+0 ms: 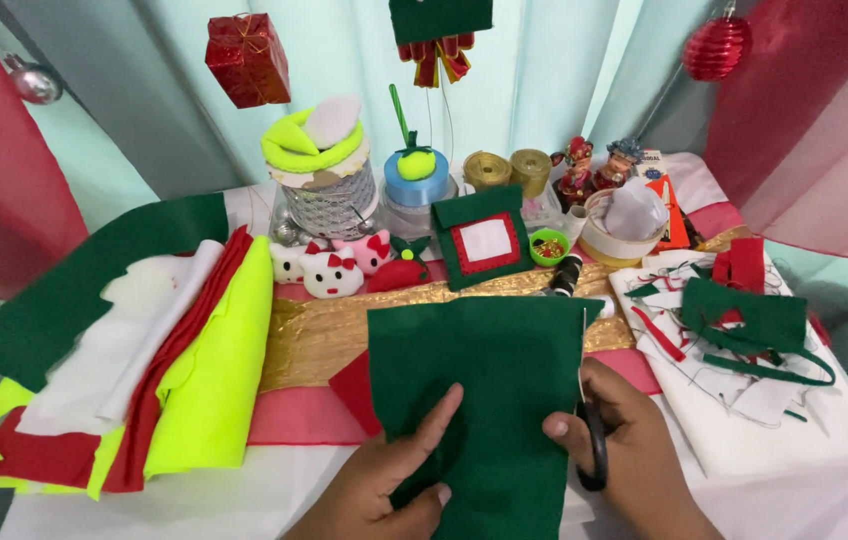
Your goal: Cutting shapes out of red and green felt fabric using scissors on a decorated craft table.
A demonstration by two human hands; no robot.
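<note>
Cluttered craft surface (324,480): left hand (384,480) pinches upright green felt sheet (489,390); right hand (624,450) grips black-handled scissors (589,420) cutting at its right edge.

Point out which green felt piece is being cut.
The dark green felt sheet at centre front, held by the left hand, scissors in the right hand; the other green sheet lies untouched at left.

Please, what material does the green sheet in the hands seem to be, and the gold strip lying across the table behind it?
The green sheet looks like felt: matte, slightly fuzzy, stiff enough to stand up between the left hand and the right hand, which holds the scissors. The gold strip looks like thin metallic fabric or foil, since it is shiny and crinkled; which of the two cannot be told.
</note>
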